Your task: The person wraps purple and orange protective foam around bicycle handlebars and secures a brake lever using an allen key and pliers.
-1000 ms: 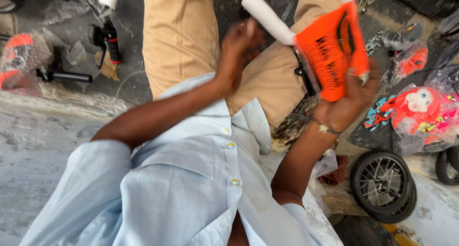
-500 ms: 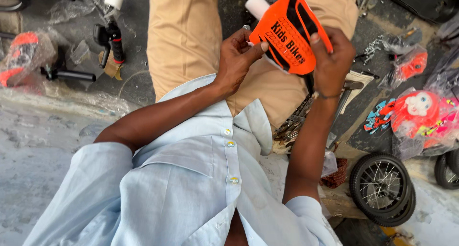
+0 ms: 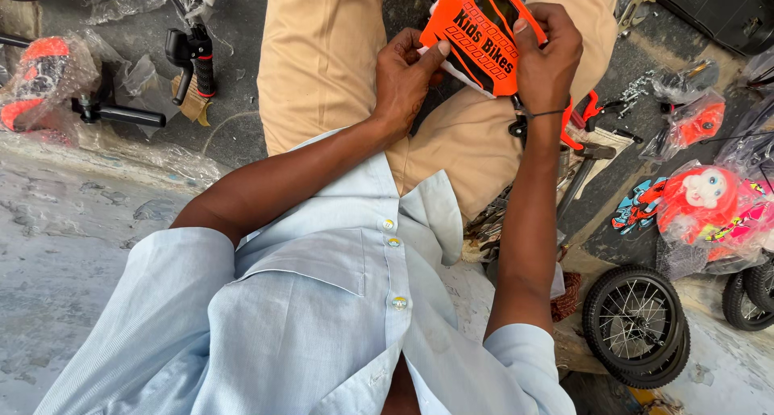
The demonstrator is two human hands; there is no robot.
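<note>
A: While the person sits with legs out, what do the hands hold?

B: Both grip an orange and black panel [image 3: 482, 36] at twelve o'clock, over the lap. The left hand [image 3: 405, 76] pinches its lower left edge, thumb on the face. The right hand [image 3: 550, 56] clamps the right edge, fingers curled over it.

A: What lies around?

B: Small spoked wheels [image 3: 637, 325] sit at four o'clock, a wrapped doll-face piece [image 3: 703, 199] at three. A black handlebar grip [image 3: 193, 56] lies at ten o'clock, a bagged red part [image 3: 36, 68] at nine.
</note>
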